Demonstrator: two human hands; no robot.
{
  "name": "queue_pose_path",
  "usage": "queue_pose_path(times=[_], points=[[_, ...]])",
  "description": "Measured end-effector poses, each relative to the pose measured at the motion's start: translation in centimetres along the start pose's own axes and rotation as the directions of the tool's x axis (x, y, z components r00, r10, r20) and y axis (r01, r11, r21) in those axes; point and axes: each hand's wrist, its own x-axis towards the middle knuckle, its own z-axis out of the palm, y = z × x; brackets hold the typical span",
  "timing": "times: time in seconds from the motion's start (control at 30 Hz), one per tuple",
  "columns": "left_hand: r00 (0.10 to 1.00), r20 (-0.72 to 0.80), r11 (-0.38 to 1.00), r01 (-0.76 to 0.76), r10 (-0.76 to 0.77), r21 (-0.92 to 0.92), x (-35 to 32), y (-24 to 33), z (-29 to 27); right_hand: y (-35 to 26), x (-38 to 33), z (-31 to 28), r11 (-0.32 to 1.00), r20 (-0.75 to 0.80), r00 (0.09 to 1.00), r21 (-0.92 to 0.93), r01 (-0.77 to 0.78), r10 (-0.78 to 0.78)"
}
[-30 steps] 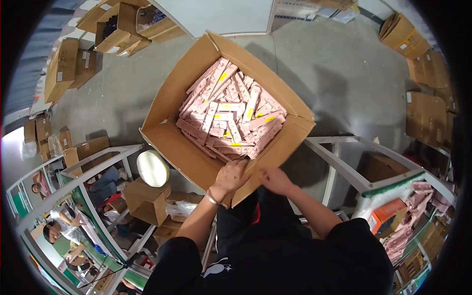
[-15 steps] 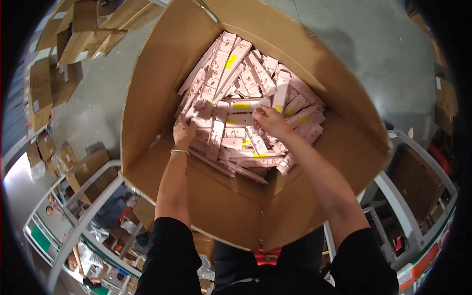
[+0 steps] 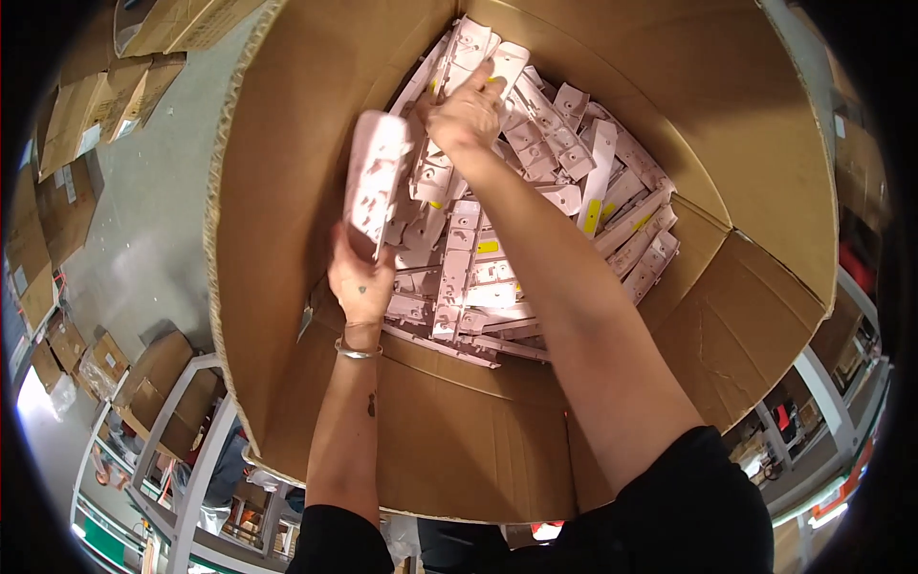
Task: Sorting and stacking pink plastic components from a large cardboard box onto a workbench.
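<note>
My left hand [image 3: 360, 287] is closed around the lower end of a long pale pink moulded plastic part [image 3: 378, 177], lifted and tilted above the left side of the pile. That part is blurred. Farther in, my right hand [image 3: 467, 113] lies over another pale plastic strip [image 3: 473, 53] at the upper left of the heap, fingers spread and stretched across it; its thumb side is partly hidden. Beneath both hands, many similar ribbed parts [image 3: 459, 268] lie criss-crossed, some with yellow labels [image 3: 592, 215]. The heap fills the bottom of a deep cardboard box [image 3: 459, 440].
The box's tall walls surround both forearms. Outside it, grey metal frames [image 3: 196, 469] stand at the lower left and right [image 3: 827, 402]. Cardboard boxes [image 3: 110, 105] lie on the grey floor [image 3: 172, 230] at the left.
My left hand has picked up a plastic part and raised it. My right hand has moved from the middle of the pile to its upper left. The view has shifted closer over the box.
</note>
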Motion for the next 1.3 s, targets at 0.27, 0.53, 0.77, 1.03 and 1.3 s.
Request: queue_pose_path(times=[0.27, 0.53, 0.77, 1.03, 1.3], points=[[0.934, 0.356, 0.985, -0.027, -0.036, 0.171, 15.6, 5.4, 8.2, 6.1, -0.8, 2.4, 0.927, 0.039, 0.997, 0.366, -0.082, 0.073], [0.913, 0.393, 0.834, -0.130, -0.111, 0.536, 16.8, 9.0, 10.6, 4.0, 1.6, 1.3, 0.927, -0.032, 0.971, 0.308, -0.216, 0.237], [0.845, 0.500, 0.971, -0.091, 0.193, -0.221, 15.1, 5.7, 5.1, 4.4, -2.4, -0.7, 0.123, 0.216, 0.975, 0.967, -0.221, 0.056], [0.909, 0.393, 0.979, -0.065, 0.138, -0.194, 12.9, 5.5, 3.6, 12.8, -9.2, -3.3, 0.082, 0.302, 0.938, 0.944, -0.319, 0.170], [0.793, 0.595, 0.931, -0.111, -0.128, 0.347, 17.4, 8.9, 9.8, 7.9, -5.0, 1.7, 0.102, 0.306, 0.907, 0.932, -0.347, 0.290]])
